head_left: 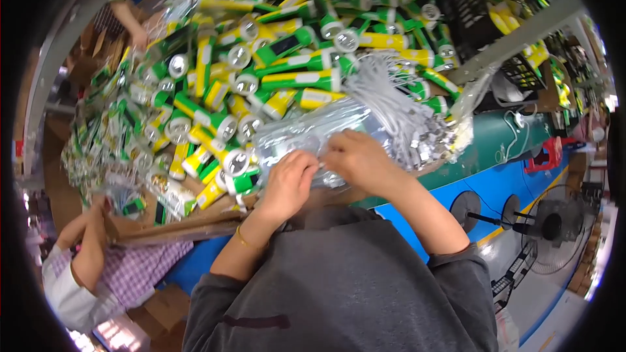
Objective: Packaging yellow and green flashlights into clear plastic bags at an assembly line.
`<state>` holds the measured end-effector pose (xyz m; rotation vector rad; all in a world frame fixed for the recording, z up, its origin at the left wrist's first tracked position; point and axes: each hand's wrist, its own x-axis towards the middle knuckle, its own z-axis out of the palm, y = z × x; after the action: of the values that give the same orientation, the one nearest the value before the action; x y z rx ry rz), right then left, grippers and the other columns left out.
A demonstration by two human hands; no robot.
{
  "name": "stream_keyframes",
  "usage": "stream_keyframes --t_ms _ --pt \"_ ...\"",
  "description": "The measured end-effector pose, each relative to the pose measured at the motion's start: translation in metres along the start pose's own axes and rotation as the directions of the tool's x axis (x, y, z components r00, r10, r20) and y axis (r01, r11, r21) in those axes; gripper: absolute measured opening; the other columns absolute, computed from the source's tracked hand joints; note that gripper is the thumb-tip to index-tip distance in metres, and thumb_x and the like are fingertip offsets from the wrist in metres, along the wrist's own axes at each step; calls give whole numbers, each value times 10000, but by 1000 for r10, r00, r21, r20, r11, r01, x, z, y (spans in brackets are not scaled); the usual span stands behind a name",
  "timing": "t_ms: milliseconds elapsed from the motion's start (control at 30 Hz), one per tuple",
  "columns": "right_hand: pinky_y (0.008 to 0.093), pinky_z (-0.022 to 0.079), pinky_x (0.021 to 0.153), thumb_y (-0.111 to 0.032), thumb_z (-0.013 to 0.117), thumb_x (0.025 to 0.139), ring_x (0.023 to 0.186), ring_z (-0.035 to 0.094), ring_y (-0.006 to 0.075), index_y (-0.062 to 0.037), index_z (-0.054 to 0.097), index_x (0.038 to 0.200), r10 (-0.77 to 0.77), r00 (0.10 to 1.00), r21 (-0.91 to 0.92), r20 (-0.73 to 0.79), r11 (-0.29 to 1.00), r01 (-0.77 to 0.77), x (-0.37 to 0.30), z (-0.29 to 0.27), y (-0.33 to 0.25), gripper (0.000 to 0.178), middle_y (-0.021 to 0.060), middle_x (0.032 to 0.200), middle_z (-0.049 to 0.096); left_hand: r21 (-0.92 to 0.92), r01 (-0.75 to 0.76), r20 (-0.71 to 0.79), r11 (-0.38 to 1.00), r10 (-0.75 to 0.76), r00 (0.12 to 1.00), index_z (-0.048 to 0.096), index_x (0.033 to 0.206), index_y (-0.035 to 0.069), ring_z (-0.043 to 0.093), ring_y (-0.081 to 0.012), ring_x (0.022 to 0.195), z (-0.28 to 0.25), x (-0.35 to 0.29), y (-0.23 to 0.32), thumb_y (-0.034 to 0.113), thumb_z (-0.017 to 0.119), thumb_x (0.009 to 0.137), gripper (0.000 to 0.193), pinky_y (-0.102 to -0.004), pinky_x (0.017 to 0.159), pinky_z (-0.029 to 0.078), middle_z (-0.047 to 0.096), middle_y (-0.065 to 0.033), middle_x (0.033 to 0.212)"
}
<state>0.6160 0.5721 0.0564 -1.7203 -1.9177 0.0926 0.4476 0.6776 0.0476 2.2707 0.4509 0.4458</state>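
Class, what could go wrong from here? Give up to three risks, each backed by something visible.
1. Green-and-yellow flashlights lie heaped behind the clear plastic bags, so some might slide onto them.
2. The white cables lie bunched beside the bags and could tangle if one is pulled.
3. The left hand and right hand are close together over the bags, so they might nudge them askew.

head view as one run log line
left hand: over clear bags | right hand: beside left | nearby: white cables, green-yellow flashlights
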Motion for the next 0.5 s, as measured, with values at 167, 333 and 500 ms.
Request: stream_keyframes --t_ms 167,333,500 --pt "371 483 679 -169 682 753 830 600 266 -95 680 782 55 991 136 125 988 -72 11 5 12 80 62 857 605 -422 363 239 831 -284 929 658 997 -2 614 -143 876 -14 -4 -6 -3 637 846 153 -262 751 486 648 -70 917" --pt "363 484 691 -170 712 743 830 625 307 -88 724 887 83 659 364 748 778 -511 45 -5 34 166 77 844 652 -315 213 185 925 -160 970 684 941 -6 612 -126 744 -13 -8 -14 32 682 821 126 -245 652 481 651 -56 886" --pt "371 484 687 -187 751 720 808 639 291 -86 719 897 8 902 183 431 978 -96 13 -27 51 205 91 829 662 -28 187 52 982 -186 981 645 881 -8 575 -101 711 -10 -12 -13 43 688 818 92 -234 656 457 637 -3 837"
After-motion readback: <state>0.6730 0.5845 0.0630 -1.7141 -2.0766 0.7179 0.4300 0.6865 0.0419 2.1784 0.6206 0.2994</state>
